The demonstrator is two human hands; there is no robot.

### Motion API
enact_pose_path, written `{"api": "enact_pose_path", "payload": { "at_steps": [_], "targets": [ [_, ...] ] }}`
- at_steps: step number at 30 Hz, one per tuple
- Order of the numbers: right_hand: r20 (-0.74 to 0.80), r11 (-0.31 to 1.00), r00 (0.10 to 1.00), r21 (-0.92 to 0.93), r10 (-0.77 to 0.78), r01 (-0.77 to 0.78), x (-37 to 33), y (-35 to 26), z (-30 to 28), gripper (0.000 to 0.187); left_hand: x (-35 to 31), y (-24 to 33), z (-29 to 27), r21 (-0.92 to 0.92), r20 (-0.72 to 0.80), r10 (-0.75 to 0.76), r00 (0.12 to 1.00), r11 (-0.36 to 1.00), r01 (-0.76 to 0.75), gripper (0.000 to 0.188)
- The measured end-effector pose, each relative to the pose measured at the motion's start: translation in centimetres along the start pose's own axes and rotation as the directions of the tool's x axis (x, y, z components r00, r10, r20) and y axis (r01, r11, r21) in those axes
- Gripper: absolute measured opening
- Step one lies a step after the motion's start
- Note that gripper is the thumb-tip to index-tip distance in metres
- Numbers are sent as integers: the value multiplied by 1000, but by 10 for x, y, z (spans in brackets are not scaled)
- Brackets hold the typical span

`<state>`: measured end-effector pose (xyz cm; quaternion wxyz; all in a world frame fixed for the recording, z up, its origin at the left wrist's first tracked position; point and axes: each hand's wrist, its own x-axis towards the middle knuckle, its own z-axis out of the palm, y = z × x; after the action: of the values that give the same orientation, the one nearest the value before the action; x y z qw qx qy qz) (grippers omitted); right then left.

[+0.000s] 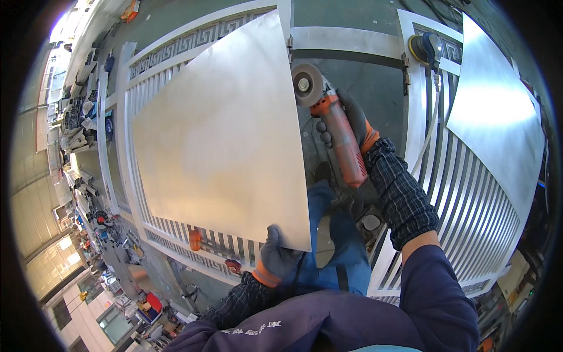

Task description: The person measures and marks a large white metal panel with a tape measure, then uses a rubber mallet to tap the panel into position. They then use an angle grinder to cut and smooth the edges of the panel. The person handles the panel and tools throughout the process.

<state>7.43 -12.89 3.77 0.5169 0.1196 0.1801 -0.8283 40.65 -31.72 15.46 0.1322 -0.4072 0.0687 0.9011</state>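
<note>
My right hand (353, 119), in a dark grey glove with an orange cuff, is wrapped round the body of an orange-red angle grinder (342, 141). The grinder's round disc (305, 85) is up against the right edge of a large flat metal sheet (223, 141), near its upper part; whether it touches cannot be made out. My left hand (278, 256), gloved alike, grips the sheet's near edge close to its lower right corner, thumb on top and fingers hidden beneath. The sheet lies over a white slatted metal gate panel (170, 67).
To the right, a second slatted panel (457, 176) carries another shiny sheet (498, 94) and a round sander (427, 50) with a hose. A white crossbar (346, 42) joins both panels. Orange-red tools (195, 239) rest on the left panel's near end. Cluttered benches line the far left.
</note>
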Motion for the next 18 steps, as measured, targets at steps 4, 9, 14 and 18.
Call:
{"api": "enact_pose_path", "payload": {
  "at_steps": [4,9,14,18],
  "targets": [
    [10,993,999,107,41,-42,-17,31,0,72,9,-2,15,143,-61,44,997,989,-35,57],
    [27,981,997,183,66,-70,-47,55,-2,76,23,-6,25,210,-146,111,983,974,-79,54],
    [41,972,994,209,101,-107,-79,70,-9,81,42,-4,22,285,-92,95,991,956,-66,52],
    [28,974,995,203,98,-102,-96,86,-24,83,56,-7,33,305,-128,113,985,950,-69,55]
  ]
}}
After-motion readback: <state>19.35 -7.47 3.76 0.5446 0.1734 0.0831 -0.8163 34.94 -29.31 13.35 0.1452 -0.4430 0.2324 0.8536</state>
